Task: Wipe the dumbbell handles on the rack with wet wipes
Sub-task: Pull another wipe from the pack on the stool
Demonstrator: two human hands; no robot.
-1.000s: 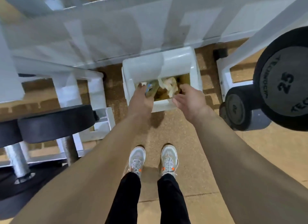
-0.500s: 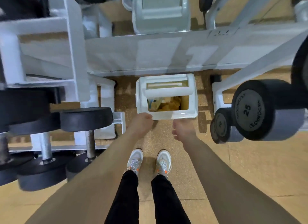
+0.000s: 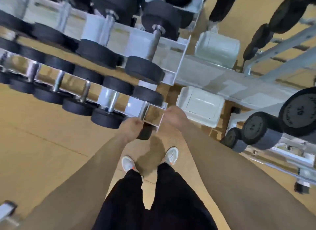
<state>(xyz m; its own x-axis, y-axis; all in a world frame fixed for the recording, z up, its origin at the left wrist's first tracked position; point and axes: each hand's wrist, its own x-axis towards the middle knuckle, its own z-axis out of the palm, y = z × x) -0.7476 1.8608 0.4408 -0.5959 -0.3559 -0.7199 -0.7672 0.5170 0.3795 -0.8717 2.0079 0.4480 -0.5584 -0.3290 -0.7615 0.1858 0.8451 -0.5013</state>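
Observation:
The white dumbbell rack (image 3: 177, 70) runs from the upper left to the middle, with several black dumbbells on its tiers. The nearest dumbbell has a chrome handle (image 3: 144, 110) at the rack's right end. My left hand (image 3: 131, 128) hangs just below that handle, in front of the dumbbell's lower black head (image 3: 146, 133), fingers loosely curled with nothing in them. My right hand (image 3: 172, 116) hovers beside the rack's end post, also loosely curled and empty. No wet wipe is in sight.
A white bin (image 3: 200, 106) with its lid down stands on the floor right of the rack, against a mirror. A second rack with heavier dumbbells (image 3: 299, 113) is at the right. My feet (image 3: 171, 155) stand on tan flooring.
My hands were inside the open bin, then drew back from it. The bin lid has swung shut. My view and both hands have shifted left to the end of the dumbbell rack.

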